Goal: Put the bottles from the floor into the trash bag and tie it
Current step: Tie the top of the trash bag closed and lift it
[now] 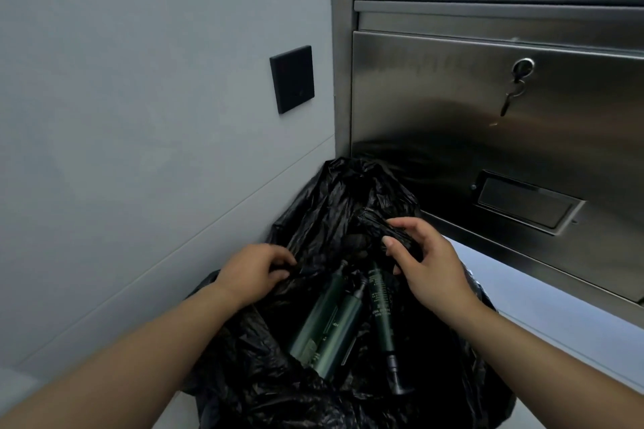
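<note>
Inside trash bag [331,205]: bottles [324,324]; left hand [251,275], right hand [428,261] pinch rim (wall close)

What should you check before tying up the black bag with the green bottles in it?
1. Bottles inside the bag: ok. The wide green bottle and the slim green bottle lie in the trash bag.
2. No bottles left on the floor: cannot tell, most of the floor is hidden.
3. Left hand has a grip on the rim: ok.
4. Right hand has a grip on bunched plastic: ok.
5. Bag mouth gathered shut: not ok, it gapes open.
6. Bag free of tears: cannot tell.
</note>
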Motion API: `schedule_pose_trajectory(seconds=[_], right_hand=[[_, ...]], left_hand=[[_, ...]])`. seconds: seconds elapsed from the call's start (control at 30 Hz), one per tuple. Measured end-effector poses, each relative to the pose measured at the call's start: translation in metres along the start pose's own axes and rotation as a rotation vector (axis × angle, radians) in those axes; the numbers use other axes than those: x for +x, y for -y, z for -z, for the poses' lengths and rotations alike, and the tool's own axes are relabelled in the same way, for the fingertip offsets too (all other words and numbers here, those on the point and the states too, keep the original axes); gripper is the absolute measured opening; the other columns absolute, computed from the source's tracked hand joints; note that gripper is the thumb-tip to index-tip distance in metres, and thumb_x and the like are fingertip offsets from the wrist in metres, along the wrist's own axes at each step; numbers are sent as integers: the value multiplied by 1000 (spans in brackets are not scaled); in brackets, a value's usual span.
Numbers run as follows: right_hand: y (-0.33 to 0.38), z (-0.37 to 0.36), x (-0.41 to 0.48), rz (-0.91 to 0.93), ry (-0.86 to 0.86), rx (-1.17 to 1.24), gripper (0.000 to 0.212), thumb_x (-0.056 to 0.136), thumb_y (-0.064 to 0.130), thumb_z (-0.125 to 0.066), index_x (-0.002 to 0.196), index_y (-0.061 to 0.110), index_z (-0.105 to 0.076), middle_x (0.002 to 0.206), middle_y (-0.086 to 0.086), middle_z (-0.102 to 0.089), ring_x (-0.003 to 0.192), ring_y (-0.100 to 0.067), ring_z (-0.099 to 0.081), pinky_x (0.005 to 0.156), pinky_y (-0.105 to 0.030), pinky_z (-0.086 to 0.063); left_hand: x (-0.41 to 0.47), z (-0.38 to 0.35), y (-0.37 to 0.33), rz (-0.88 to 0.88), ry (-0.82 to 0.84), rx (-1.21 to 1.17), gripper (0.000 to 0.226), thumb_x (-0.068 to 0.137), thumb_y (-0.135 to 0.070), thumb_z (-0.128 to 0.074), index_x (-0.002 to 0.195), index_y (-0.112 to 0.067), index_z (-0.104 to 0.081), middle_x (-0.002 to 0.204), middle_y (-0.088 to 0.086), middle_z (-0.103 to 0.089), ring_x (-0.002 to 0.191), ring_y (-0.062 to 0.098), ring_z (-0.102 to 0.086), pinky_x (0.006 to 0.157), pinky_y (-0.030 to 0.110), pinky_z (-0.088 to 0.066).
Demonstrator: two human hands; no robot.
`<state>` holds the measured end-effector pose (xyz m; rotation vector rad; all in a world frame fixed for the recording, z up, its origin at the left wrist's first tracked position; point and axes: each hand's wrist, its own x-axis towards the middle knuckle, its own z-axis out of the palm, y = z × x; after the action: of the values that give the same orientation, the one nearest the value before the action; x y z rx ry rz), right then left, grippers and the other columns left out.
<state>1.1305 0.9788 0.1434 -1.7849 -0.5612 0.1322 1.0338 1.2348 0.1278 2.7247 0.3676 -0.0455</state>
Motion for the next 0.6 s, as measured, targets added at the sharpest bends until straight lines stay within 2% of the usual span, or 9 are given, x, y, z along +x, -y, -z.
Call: schedule_pose_trajectory(seconds=[0.07,0.13,0.2,0.27,0.37,0.43,0.53,0.6], right_hand=[[3,1,1,9,-15,28,19,86,29,-64,97,43,-58,110,11,-64,52,-11,-62,58,-17,-50],[6,3,2,15,-38,56,19,86,27,-64,95,42,-58,110,13,-63,52,-13,-61,58,-20,-51],[10,8,5,17,-66,73,19,86,27,-64,96,42,-59,109,13,-63,54,-13,-62,57,-20,-51],[15,13,9,29,-97,115,19,87,25,-63,98,40,-59,104,9,-63,55,-11,-62,55,-18,-50],[23,14,13,63,-156,209,18,88,16,-61,98,32,-60,85,3,-66,56,-8,-61,56,-16,-48],[24,9,12,70,-160,231,17,89,15,-60,98,29,-59,76,3,-66,59,-10,-63,62,-14,-48],[20,-4,6,51,-118,232,16,88,15,-61,99,27,-59,74,0,-70,71,-9,-67,71,-12,-47],[19,-15,2,37,-97,240,16,88,16,-62,97,28,-60,76,2,-72,77,-5,-68,73,-8,-46]], left_hand=[[4,12,-16,-4,-72,-386,18,83,-7,-67,99,-15,-69,96,5,-72,87,3,-66,82,17,-49],[9,28,-37,-42,-145,-742,18,82,3,-64,98,-4,-68,86,-2,-72,72,-9,-63,73,6,-46],[16,44,-53,-72,-201,-1065,21,83,6,-59,96,-9,-68,81,-11,-74,75,-7,-65,72,7,-48],[20,50,-61,-62,-223,-1301,25,86,4,-54,95,-16,-66,85,-9,-75,79,-1,-68,73,11,-52],[15,38,-60,26,-223,-1362,26,88,4,-51,100,-16,-62,96,1,-70,81,2,-68,79,14,-53],[9,23,-54,74,-197,-1358,26,88,4,-51,105,-13,-62,97,2,-71,82,4,-68,77,15,-53],[5,12,-51,103,-178,-1431,25,88,3,-51,106,-11,-62,91,-3,-75,82,5,-69,72,14,-53],[5,10,-57,110,-143,-1458,24,89,1,-52,102,-14,-63,96,0,-73,87,9,-68,77,18,-54]])
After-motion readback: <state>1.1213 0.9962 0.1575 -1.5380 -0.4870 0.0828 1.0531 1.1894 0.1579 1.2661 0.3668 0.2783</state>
